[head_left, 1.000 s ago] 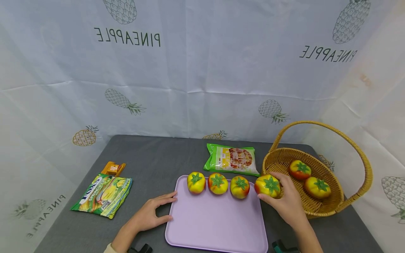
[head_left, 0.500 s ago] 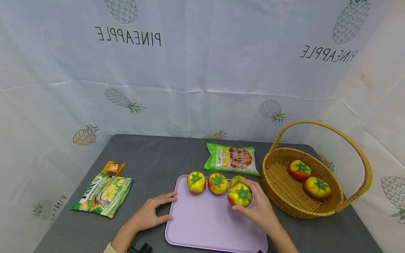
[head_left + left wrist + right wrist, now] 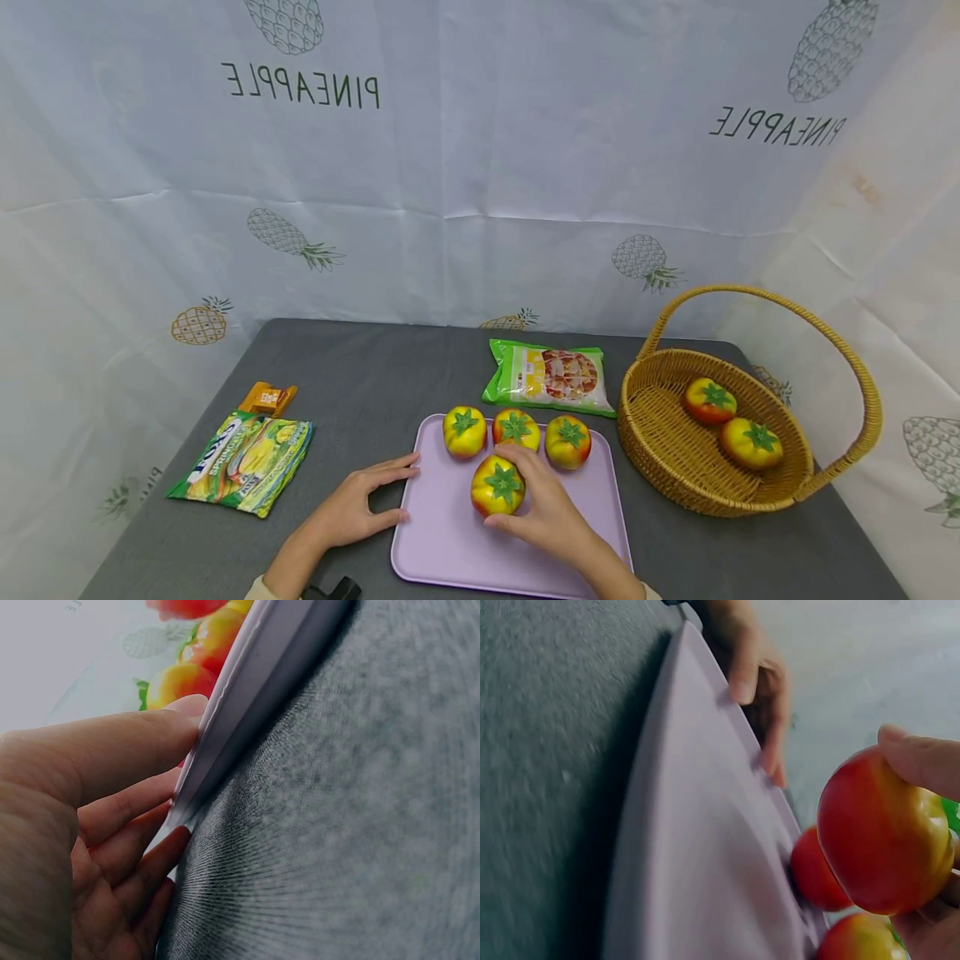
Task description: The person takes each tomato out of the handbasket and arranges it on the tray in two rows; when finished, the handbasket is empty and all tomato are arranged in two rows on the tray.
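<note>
A yellow-and-red tomato (image 3: 497, 487) with a green star-shaped calyx is gripped between the thumb and fingers of my right hand (image 3: 551, 518), above the lilac tray (image 3: 442, 550). In the right wrist view the tomato's smooth red side (image 3: 874, 832) faces the camera, apart from the tray floor. My left hand (image 3: 356, 510) rests at the tray's left edge, with fingertips and thumb touching the rim (image 3: 225, 727). Along the tray's far side sit three similar tomatoes: a left one (image 3: 465, 432), a middle one (image 3: 516, 429) partly behind my right hand, and a right one (image 3: 567, 442).
Right of the tray stands a wicker basket (image 3: 660, 442) with a tall handle and two tomatoes (image 3: 752, 444) inside. Behind the tray lies a green-edged food packet (image 3: 558, 377). A green packet (image 3: 243, 462) and a small orange packet (image 3: 268, 399) lie on the left.
My right hand has carried the tomato leftward from the basket's edge to over the tray's middle. The left hand has stayed at the tray's edge.
</note>
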`<state>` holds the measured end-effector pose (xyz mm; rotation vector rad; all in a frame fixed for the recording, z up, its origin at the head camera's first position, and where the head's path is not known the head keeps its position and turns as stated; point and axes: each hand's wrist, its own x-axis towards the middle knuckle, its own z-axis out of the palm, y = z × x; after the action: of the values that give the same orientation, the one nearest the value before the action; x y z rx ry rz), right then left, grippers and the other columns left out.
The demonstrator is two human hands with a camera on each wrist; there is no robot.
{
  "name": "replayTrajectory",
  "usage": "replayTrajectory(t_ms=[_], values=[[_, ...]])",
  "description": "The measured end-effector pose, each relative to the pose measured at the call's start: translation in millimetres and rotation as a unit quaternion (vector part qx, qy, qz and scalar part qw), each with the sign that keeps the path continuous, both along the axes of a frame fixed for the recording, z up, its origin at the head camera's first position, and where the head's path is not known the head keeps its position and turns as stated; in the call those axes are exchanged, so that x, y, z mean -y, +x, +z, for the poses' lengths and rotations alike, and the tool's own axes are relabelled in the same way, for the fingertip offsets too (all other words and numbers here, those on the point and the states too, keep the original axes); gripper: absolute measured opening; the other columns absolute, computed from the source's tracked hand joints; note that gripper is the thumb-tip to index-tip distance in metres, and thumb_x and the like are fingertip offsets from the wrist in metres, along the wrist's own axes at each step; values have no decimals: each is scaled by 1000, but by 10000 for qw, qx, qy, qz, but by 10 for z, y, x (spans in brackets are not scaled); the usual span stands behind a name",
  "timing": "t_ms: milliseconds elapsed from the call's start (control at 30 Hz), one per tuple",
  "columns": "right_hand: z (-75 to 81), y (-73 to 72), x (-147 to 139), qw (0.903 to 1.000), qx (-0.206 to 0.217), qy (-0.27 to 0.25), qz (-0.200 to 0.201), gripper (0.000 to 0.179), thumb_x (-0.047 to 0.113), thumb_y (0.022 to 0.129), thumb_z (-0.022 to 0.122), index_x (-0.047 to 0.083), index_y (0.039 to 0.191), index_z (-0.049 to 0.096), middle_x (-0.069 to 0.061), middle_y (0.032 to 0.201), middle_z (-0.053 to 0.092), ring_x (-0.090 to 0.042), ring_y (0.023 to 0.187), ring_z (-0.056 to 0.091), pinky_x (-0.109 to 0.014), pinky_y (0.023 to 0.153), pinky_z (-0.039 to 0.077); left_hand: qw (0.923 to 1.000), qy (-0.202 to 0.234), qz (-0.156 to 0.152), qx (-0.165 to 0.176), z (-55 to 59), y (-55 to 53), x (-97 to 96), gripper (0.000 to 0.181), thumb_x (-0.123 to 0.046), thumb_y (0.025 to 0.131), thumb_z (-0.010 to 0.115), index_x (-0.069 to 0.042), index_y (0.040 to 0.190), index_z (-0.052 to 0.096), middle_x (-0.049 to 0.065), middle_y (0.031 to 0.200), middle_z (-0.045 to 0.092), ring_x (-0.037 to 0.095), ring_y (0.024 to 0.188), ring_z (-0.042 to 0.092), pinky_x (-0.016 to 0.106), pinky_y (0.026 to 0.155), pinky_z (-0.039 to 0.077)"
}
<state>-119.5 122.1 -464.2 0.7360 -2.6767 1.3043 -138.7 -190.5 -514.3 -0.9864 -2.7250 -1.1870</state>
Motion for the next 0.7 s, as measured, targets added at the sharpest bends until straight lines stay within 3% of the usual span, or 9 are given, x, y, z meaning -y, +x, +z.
replayTrajectory(t_ms=[367,700], values=[[-138,-2,284,9962,-87,375,784,76,36,74,80,8,135,46,-1,134,49,-17,117,51,-40,101,44,9999,91,2,-52,-24,-7,15,48,-35,85,70,-22,130,59,-1,141,51,11,129,48,31,100,45],[-185,11,418,9933,-173,567,988,74,37,77,78,7,135,44,-3,137,48,-19,122,48,-41,103,41,9999,154,-34,31,-23,-10,10,47,-33,85,70,-23,130,59,0,141,51,15,129,49,33,100,45]])
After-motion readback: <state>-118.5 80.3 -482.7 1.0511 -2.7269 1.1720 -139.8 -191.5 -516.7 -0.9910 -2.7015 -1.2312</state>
